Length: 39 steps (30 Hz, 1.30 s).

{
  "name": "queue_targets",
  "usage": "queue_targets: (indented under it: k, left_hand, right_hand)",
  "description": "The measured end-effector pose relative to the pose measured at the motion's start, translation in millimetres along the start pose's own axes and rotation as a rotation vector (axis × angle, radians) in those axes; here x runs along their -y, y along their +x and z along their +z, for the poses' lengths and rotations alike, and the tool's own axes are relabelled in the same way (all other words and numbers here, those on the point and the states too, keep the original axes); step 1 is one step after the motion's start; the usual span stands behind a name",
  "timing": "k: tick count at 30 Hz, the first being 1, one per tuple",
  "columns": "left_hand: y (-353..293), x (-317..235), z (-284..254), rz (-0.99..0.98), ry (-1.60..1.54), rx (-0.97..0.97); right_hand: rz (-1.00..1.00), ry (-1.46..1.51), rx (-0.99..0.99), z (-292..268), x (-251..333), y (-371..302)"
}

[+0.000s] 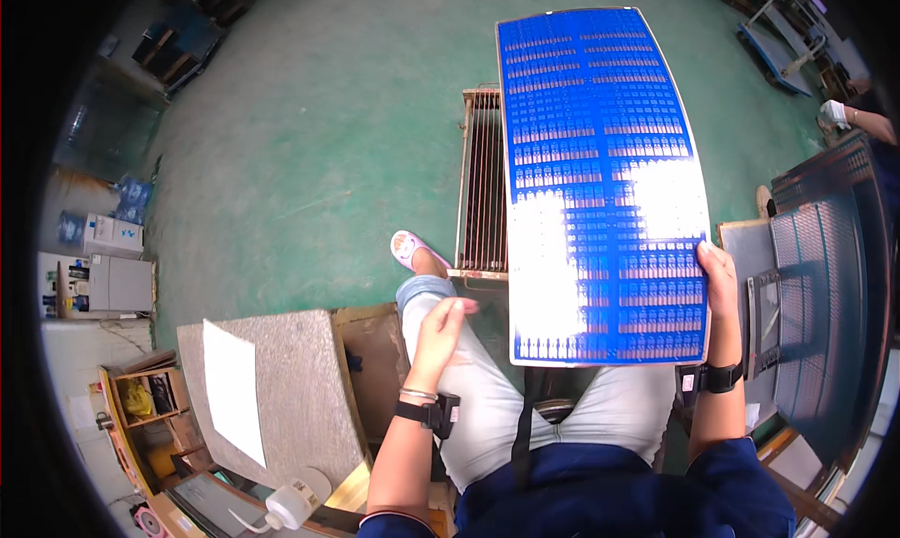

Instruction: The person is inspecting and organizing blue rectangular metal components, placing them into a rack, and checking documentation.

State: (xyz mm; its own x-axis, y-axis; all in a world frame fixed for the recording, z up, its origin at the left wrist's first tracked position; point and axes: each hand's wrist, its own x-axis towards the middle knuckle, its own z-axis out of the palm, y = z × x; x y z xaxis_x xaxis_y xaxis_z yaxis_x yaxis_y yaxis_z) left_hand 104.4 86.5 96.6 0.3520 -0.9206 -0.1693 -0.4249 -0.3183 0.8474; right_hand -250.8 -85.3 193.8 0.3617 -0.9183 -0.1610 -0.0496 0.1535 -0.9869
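Note:
A long blue printed circuit board panel (607,224), covered in rows of small repeated patterns, stands up in front of me and bows slightly. White glare washes over its middle and lower left. My right hand (720,280) grips its right edge, thumb on the front face and the other fingers mostly hidden behind. Apart from the panel, my left hand (441,336) hovers over my left thigh, loosely curled and holding nothing; its fingertips are slightly blurred. Behind the panel's left edge, a slotted metal rack (483,186) stands on the floor, partly covered.
To my left, a grey-brown work surface (309,379) carries a white sheet (234,393); a white squeeze bottle (295,502) is near its front. Dark mesh-like panels (830,285) stand at right. Beyond them are another person's gloved hand (834,114) and a blue cart (773,58).

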Motion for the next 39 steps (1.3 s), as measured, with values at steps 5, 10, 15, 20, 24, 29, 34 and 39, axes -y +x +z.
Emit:
queue_targets:
  k: [5, 10, 15, 20, 24, 29, 34, 39]
  left_hand:
    - [-61.6, -70.3, 4.7, -0.272, -1.158, 0.335]
    - [-105.0, -112.7, 3.2, -0.104, -0.925, 0.100]
    - [-125.1, -124.8, -1.4, 0.016, -0.838, -0.010]
    - [-135.2, -123.1, -5.0, 0.022, -0.811, -0.046]
    - [-138.6, -117.3, -6.5, -0.013, -0.783, -0.081]
    - [-139.5, -109.7, -5.5, -0.007, -0.816, -0.002]
    - [-142.4, -114.4, -7.9, -0.045, -0.812, 0.023]
    - [-142.9, -119.9, -21.5, -0.012, -1.417, 0.018]
  right_hand:
    - [-0.033, 0.200, 0.054, 8.7, -0.4, -49.1]
    - [-0.059, 0.293, 0.089, 21.8, 2.7, -77.4]
    - [-0.091, 0.287, 0.103, 20.8, 2.2, -96.2]
    - [-0.121, 0.292, 0.102, 29.1, 5.7, -107.8]
    - [-0.180, 0.388, 0.118, 43.5, 6.3, -111.1]
    - [-0.228, 0.479, 0.157, 46.2, 7.2, -112.8]
    - [-0.175, 0.601, 0.195, 49.7, 1.7, -111.3]
    - [-0.143, 0.670, 0.089, 64.7, 15.3, -112.1]
